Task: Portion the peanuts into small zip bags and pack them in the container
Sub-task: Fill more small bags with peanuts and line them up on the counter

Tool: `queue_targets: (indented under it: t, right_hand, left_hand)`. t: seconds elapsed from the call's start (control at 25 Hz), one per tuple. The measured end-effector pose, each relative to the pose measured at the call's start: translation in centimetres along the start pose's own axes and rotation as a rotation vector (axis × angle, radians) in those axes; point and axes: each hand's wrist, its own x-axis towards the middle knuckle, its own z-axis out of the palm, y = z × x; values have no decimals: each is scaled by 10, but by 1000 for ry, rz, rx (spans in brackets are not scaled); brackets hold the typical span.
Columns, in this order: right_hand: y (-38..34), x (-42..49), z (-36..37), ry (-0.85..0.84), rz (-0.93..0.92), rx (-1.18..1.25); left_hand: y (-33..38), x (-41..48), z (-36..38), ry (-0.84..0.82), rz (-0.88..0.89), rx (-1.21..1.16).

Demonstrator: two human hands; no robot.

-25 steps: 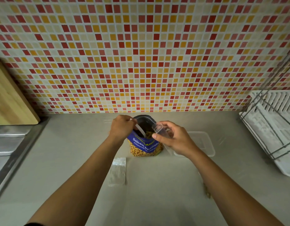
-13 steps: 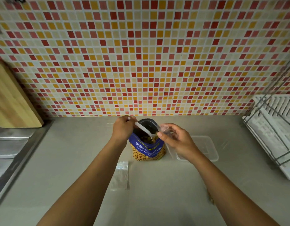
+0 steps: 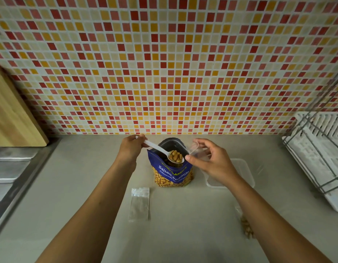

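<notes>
Left hand (image 3: 131, 149), fingers pinching the white plastic spoon (image 3: 155, 147), has lifted peanuts (image 3: 176, 156) clear of the Salted Peanuts pouch (image 3: 172, 174); right hand (image 3: 211, 164) pinches the small zip bag (image 3: 197, 151) open alongside, so pour likely next.

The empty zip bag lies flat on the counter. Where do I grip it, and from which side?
Pinch the zip bag at its near short edge, coming low from the front. It lies flat and thin, long side pointing away, so an edge probably must be lifted.
</notes>
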Motion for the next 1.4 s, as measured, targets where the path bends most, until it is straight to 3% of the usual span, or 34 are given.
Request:
queue_targets:
  t: [0.2, 0.48, 0.6, 0.72, 0.8, 0.96, 1.04, 1.2, 1.28, 1.4]
  right_hand:
    - [-4, -3, 6, 62, -89, -328]
    - [-18, 2, 23, 97, -152, -426]
    - [-19, 2, 32, 137, -164, -295]
    - [-19, 1, 38, 180, -152, -128]
    - [-21, 1, 37, 198, -115, -16]
    - [-18, 0, 28, 231, -61, 82]
    - [-12, -4, 23, 224, -33, 106]
    - [-2, -12, 23, 144, 45, 50]
    - [-1, -12, 20, 105, 62, 50]
    - [-2, -11, 15, 30, 78, 64]
  left_hand:
    - [11, 0, -14, 45, -38, -86]
    - [46, -10, -17, 22, 87, -56]
    - [50, -24, -9, -12, 317, 133]
    - [53, -44, -3, -77, 721, 442]
    - [62, -50, -9, -24, 871, 513]
    - [75, -31, -31, 98, 658, 236]
    - [53, -24, -22, 8, 680, 412]
    - [-1, -6, 4, -16, 875, 1115]
    - [-7, -1, 14, -31, 786, 1177]
    - [-9, 4, 30, 5, 623, 1030]
